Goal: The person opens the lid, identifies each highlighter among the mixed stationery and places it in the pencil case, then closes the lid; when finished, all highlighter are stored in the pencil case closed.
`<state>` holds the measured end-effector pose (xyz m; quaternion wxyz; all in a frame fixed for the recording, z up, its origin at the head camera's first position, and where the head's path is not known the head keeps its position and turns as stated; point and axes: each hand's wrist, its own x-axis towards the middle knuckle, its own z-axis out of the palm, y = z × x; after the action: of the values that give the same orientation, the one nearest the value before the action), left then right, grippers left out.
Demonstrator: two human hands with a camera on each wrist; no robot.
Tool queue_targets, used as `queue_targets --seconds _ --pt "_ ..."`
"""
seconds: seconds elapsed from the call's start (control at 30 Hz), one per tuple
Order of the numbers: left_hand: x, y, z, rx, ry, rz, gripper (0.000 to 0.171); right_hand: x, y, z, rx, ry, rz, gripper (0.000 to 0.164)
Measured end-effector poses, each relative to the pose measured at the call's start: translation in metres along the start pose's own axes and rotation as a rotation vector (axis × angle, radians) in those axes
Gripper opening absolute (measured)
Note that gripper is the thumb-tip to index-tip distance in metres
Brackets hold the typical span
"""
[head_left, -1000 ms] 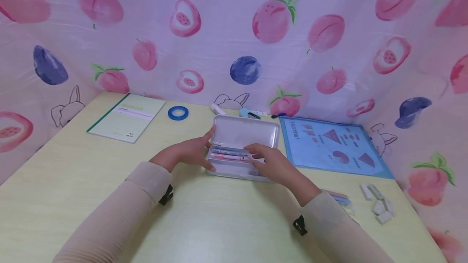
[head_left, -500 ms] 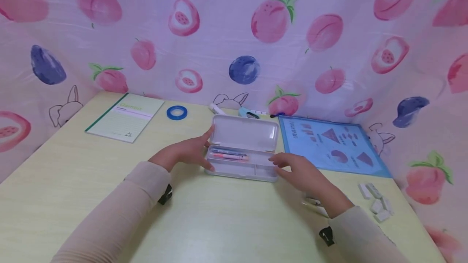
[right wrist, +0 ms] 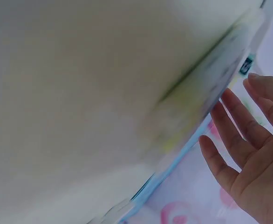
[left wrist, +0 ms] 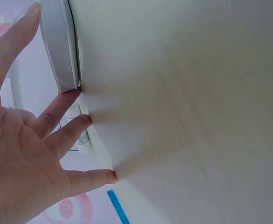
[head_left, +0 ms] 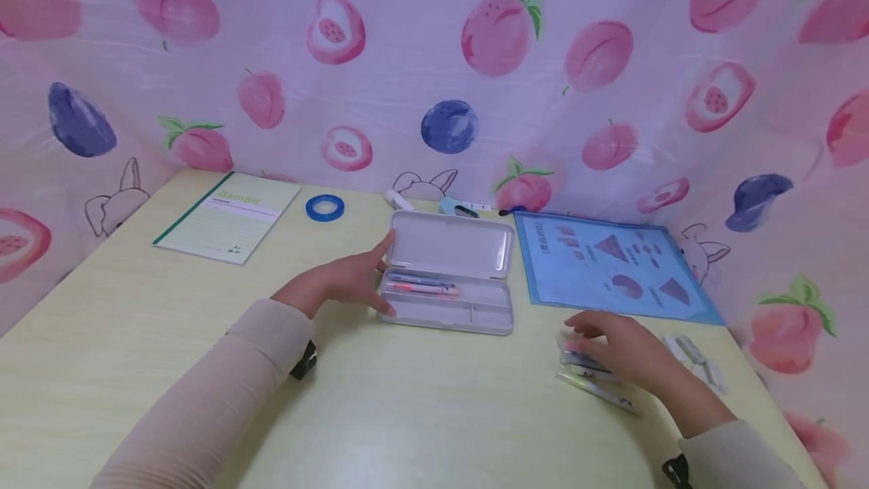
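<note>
A pale, open pencil case point(head_left: 424, 312) lies on the table with its lid back against the far side. Several pens point(head_left: 424, 287) sit in its rear compartment; a divider splits the front one. My left hand point(head_left: 346, 278) touches the case's left end, fingers spread and straight. In the left wrist view, the thumb and one fingertip meet the case point(left wrist: 62, 46). To the right, my right hand point(head_left: 627, 349) hovers low over a group of pens point(head_left: 600, 392), fingers loosely bent and partly hiding them. In the right wrist view, this hand point(right wrist: 253, 154) has relaxed fingers beside the blurred pens point(right wrist: 192, 102).
Behind my right hand lie several white erasers point(head_left: 694, 352). A blue sheet with printed charts point(head_left: 597, 278) is at the back right. A notebook point(head_left: 227, 221) and a blue tape roll point(head_left: 311, 209) lie at the left. Small stationery, including a light blue item point(head_left: 451, 206), sits behind the lid.
My right hand has left the pencil case and moved right and nearer to the pens on the table. My left hand stays at the case's left end.
</note>
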<state>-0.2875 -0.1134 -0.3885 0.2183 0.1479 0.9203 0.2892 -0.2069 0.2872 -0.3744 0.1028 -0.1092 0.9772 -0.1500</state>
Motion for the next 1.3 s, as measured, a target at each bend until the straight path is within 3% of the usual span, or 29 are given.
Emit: queue_targets --seconds 0.33,0.97,1.13,1.3 --pt "0.000 0.001 0.000 0.020 -0.004 0.002 0.124 -0.016 0.034 -0.006 -0.150 0.029 -0.002 0.025" --pt "-0.002 0.002 -0.001 -0.003 -0.010 0.009 0.123 -0.009 0.041 -0.005 -0.295 0.039 -0.004 0.012" --pt "-0.002 0.002 0.000 -0.011 -0.007 -0.003 0.123 -0.005 0.035 -0.007 -0.291 0.036 0.006 0.011" --pt "-0.001 0.002 0.000 -0.011 -0.003 0.001 0.123 0.003 0.021 -0.013 -0.186 0.037 0.011 0.014"
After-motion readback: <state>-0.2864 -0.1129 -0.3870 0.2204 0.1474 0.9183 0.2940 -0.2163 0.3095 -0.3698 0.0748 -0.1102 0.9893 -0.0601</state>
